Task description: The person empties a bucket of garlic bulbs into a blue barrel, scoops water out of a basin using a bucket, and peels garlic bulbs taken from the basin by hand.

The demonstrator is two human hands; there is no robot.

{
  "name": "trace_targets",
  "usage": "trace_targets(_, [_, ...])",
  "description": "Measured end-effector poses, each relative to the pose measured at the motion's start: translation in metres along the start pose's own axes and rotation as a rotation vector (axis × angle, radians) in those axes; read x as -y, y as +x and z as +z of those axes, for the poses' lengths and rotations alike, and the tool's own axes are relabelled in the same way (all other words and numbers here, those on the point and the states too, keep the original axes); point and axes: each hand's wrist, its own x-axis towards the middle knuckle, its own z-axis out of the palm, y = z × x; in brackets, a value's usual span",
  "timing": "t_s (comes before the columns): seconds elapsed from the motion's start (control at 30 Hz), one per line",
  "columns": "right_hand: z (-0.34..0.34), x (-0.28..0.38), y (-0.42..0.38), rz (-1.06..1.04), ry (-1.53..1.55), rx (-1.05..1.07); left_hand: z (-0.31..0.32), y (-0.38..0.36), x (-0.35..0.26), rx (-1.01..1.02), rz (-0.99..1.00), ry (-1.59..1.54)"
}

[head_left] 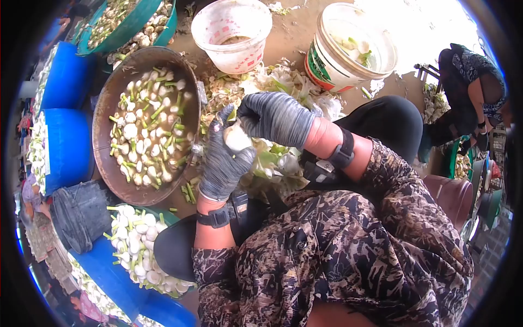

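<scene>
A pale garlic bulb (237, 138) rests in my left hand (222, 168), whose gloved fingers and thumb curl around it. At the bulb's upper side is my right hand (279, 119), also in a grey glove, with its fingers folded into a pinch; what lies inside them is hidden. A bit of green stem (232, 115) shows between the two hands. Below them lies a heap of papery skins and leaves (278, 166). To the left, a wide brown basin (101, 136) holds murky water with many trimmed garlic bulbs (143, 143) floating in it.
A white bucket with red marks (231, 54) and a larger white bucket (327, 76) stand ahead. Blue barrels (66, 144) and a black bucket (79, 218) line the left. Piled garlic (139, 245) sits near my knee. Another person (474, 92) is at far right.
</scene>
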Motion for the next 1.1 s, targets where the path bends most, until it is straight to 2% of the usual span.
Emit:
trace_targets(0.03, [0.003, -0.003, -0.002, 0.005, 0.001, -0.004, 0.000, 0.000, -0.002, 0.032, 0.061, 0.122])
trace_targets(0.1, [0.004, -0.005, -0.002, 0.130, 0.099, 0.037, 0.000, 0.001, 0.003, 0.049, 0.054, 0.152])
trace_targets(0.17, [0.002, 0.000, -0.006, 0.068, 0.023, -0.014, 0.001, 0.000, 0.000, 0.021, -0.005, 0.024])
trace_targets(0.2, [-0.001, 0.003, -0.007, -0.056, -0.076, -0.077, 0.001, 0.002, 0.002, 0.021, -0.004, 0.024])
trace_targets(0.23, [-0.002, 0.006, -0.008, -0.181, -0.174, -0.137, -0.002, 0.004, 0.006, 0.030, -0.199, -0.199])
trace_targets(0.27, [-0.001, 0.009, -0.008, -0.180, -0.182, -0.163, -0.003, 0.004, 0.009, 0.037, -0.395, -0.422])
trace_targets(0.3, [0.003, 0.006, -0.008, -0.178, -0.180, -0.162, -0.002, 0.003, 0.011, 0.037, -0.398, -0.422])
trace_targets(0.37, [0.018, -0.011, -0.009, 0.053, -0.080, -0.243, 0.006, 0.001, 0.013, -0.005, -0.204, 0.032])
trace_targets(0.4, [0.021, -0.013, -0.002, 0.226, 0.156, -0.214, 0.008, 0.001, 0.006, -0.006, -0.074, 0.248])
trace_targets(0.43, [0.014, -0.018, 0.000, 0.438, 0.319, -0.048, 0.010, 0.001, 0.008, -0.004, -0.073, 0.249])
trace_targets(0.5, [0.008, -0.015, -0.006, 0.315, 0.634, 0.050, 0.009, -0.003, 0.011, -0.074, -0.129, 0.164])
trace_targets(0.57, [0.001, -0.017, -0.009, 0.047, 0.217, 0.148, 0.010, -0.005, 0.008, -0.089, -0.156, 0.116])
trace_targets(0.6, [0.004, -0.016, -0.009, 0.021, 0.272, 0.090, 0.010, -0.003, 0.008, -0.076, -0.081, 0.122])
trace_targets(0.63, [0.003, -0.016, -0.010, 0.020, 0.274, 0.090, 0.011, -0.002, 0.007, -0.059, -0.007, 0.126])
trace_targets(0.67, [0.002, -0.015, -0.011, 0.033, 0.178, 0.060, 0.017, -0.002, 0.005, -0.085, -0.021, -0.041])
trace_targets(0.7, [0.000, -0.013, -0.011, 0.044, 0.081, 0.029, 0.017, -0.002, 0.000, -0.085, -0.020, -0.039])
trace_targets(0.73, [0.007, -0.016, -0.011, 0.094, 0.153, -0.069, 0.018, -0.003, -0.003, -0.075, -0.018, 0.138])
trace_targets(0.77, [0.010, -0.022, -0.010, 0.093, 0.153, -0.072, 0.020, -0.003, -0.007, -0.064, -0.015, 0.315])
trace_targets(0.8, [0.009, -0.025, -0.007, 0.210, 0.211, -0.068, 0.022, -0.004, -0.012, -0.085, 0.077, 0.328])
trace_targets(0.83, [0.005, -0.028, -0.003, 0.325, 0.268, -0.064, 0.024, -0.005, -0.013, -0.083, 0.081, 0.330])
trace_targets(0.87, [-0.001, -0.034, 0.000, 0.405, 0.235, 0.007, 0.026, -0.004, -0.013, -0.105, 0.059, 0.231])
trace_targets(0.9, [-0.004, -0.038, 0.001, 0.400, 0.235, 0.003, 0.027, -0.004, -0.012, -0.129, 0.039, 0.131])
trace_targets(0.97, [-0.003, -0.051, 0.007, 0.447, 0.230, 0.177, 0.027, -0.002, -0.003, -0.164, 0.081, 0.091])
trace_targets(1.0, [0.023, -0.106, 0.002, -0.177, 0.250, 0.166, 0.023, -0.002, 0.001, -0.172, -0.050, -0.290])
trace_targets(1.03, [0.007, -0.064, -0.007, 0.224, 0.172, 0.285, 0.019, -0.002, 0.008, -0.176, -0.179, -0.670])
trace_targets(1.07, [0.004, -0.043, -0.014, 0.264, 0.070, 0.353, 0.016, 0.005, 0.023, -0.211, -0.229, -0.836])
trace_targets(1.1, [0.005, -0.030, -0.021, 0.301, -0.035, 0.424, 0.011, 0.003, 0.031, -0.224, -0.219, -0.835])
